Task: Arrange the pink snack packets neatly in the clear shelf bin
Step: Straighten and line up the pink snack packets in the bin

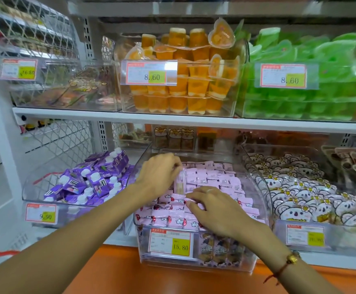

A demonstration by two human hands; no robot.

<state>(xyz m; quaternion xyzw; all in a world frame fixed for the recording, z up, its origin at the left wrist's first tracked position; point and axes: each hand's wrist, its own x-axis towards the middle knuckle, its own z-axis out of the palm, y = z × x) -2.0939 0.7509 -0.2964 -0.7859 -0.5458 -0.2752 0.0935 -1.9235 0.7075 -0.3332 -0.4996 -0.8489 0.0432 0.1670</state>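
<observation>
A clear shelf bin on the lower shelf holds several pink snack packets, lying in rows, with a 15.80 price tag on its front. My left hand is over the bin's left side and pinches one pink packet that stands upright on its edge. My right hand rests on the front rows, its fingertips pinching the edge of a packet lying there. Packets under both hands are hidden.
A bin of purple pouches stands to the left, and a bin of koala-print packets to the right. The shelf above carries orange jelly cups and green packs. An orange ledge runs below.
</observation>
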